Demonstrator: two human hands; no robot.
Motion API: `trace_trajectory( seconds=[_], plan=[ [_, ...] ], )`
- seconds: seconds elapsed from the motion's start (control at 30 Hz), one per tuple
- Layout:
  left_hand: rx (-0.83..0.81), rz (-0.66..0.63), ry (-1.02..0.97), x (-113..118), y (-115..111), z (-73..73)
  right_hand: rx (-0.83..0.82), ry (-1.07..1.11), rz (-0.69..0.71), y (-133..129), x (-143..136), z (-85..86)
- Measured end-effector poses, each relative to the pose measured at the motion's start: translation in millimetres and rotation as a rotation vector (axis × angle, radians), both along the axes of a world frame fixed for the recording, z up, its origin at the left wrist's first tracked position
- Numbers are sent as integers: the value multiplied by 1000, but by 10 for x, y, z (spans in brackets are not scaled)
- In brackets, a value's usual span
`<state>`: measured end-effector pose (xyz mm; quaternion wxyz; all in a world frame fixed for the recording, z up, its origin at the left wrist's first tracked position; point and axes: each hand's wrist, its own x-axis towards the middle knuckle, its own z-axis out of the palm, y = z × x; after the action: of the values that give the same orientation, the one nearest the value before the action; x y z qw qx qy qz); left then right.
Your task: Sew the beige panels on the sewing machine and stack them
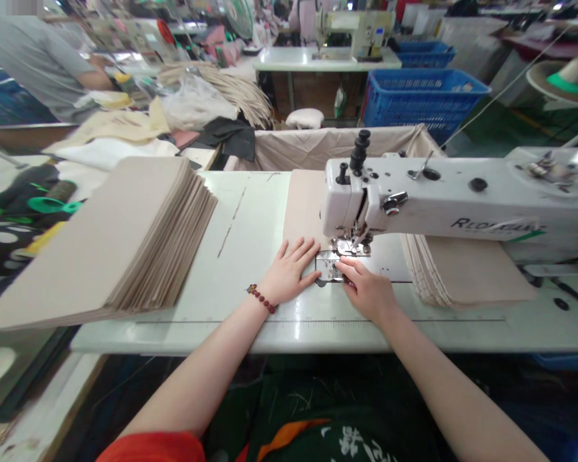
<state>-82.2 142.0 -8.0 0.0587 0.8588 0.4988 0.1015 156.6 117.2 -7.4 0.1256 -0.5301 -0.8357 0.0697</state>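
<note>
A beige fabric panel [302,202] lies on the sewing machine bed, its right part hidden behind the machine head [347,199]. My left hand [289,273] rests flat with spread fingers, the fingertips at the panel's near edge and the thumb beside the metal needle plate [326,266]. A beaded bracelet [261,299] circles that wrist. Just right of it, my right hand [370,292] is closed, its fingertips together over the plate in front of the presser foot [349,247]. Whatever those fingers may pinch is too small or hidden to make out.
A tall stack of beige panels [125,224] stands on the left. More panels [476,269] lie under the machine arm [486,199] at right. Behind the table are a cloth-lined bin [308,147] and a blue crate [424,93]. A person [43,64] works at far left.
</note>
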Motion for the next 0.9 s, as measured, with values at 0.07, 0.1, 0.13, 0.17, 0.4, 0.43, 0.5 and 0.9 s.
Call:
trace_trajectory(
  seconds=[0.07,0.1,0.13,0.17,0.4,0.43,0.5,0.9],
  plan=[
    [10,12,-5,-3,-8,-13,3,0,-9,-9,-1,3],
    [15,16,-9,-1,-12,-14,6,2,-10,-16,-2,6],
    [20,16,-15,4,-14,-10,11,6,-10,-23,-2,11],
    [24,13,-21,13,-14,1,14,9,-10,-31,-3,18],
    [82,370,-54,8,-33,226,-14,22,-15,-63,-22,146],
    [86,413,-43,-32,-93,242,-20,32,-8,-84,-7,179],
    [95,481,-18,-152,-297,239,-22,47,-5,-179,58,245],
    [-81,115,-117,-495,-1312,135,-340,709,-342,-1631,647,6]
  ],
)
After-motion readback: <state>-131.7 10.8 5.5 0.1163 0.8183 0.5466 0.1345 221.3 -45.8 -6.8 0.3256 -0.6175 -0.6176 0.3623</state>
